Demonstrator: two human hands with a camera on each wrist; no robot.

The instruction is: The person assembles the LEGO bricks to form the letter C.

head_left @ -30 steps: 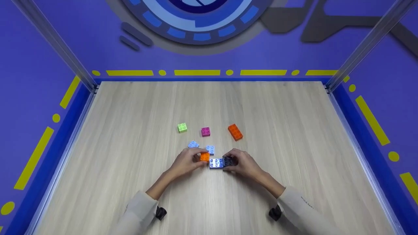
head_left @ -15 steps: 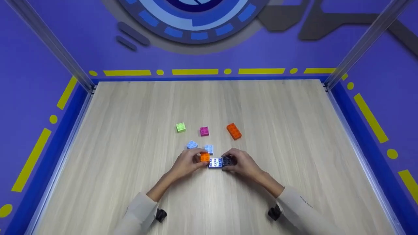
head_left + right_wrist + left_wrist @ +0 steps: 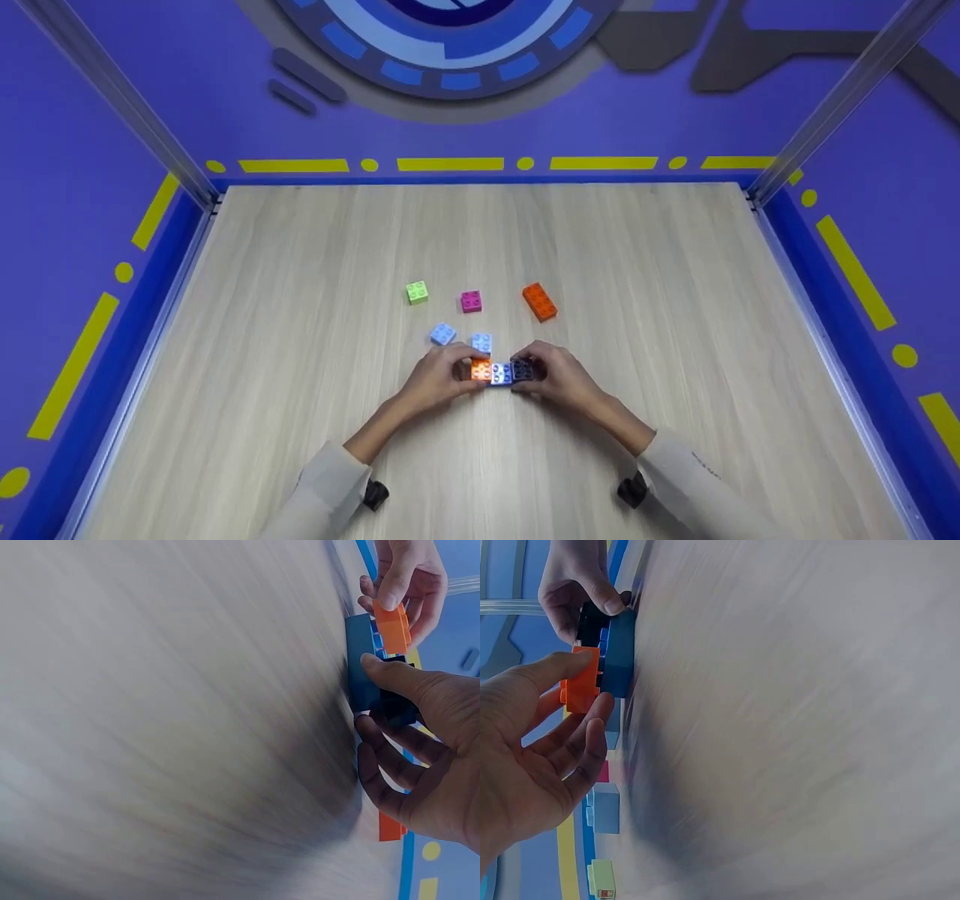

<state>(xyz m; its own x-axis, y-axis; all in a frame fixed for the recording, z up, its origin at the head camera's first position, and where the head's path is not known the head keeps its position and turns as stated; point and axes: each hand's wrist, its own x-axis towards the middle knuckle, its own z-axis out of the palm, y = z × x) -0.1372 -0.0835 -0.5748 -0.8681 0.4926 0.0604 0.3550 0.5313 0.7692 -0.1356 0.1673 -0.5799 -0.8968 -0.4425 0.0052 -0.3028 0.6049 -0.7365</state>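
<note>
On the wooden tabletop [image 3: 480, 465], a blue brick [image 3: 502, 374] lies between my two hands, with a black brick [image 3: 523, 369] upon its right end. My left hand [image 3: 435, 379] pinches an orange brick [image 3: 481, 370] above the blue brick's left end, thumb on the near side and fingertips on the far side, parted only by the brick between them; the lower fingers are bent beneath. Studs of the blue brick show beside the orange brick in the right wrist view; I cannot tell whether these two are joined. My right hand [image 3: 566, 379] grips the black brick likewise, thumb near and fingers curled beyond; whether that thumb also presses the blue brick I cannot tell. Just beyond the orange brick lies a light blue brick [image 3: 481, 343], partly hidden by my left hand, with a second light brick [image 3: 443, 334] turned askew to its left. Farther off, from left to right and well apart, are a green brick [image 3: 417, 292], a magenta brick [image 3: 471, 301] and a longer red brick [image 3: 539, 301].
</note>
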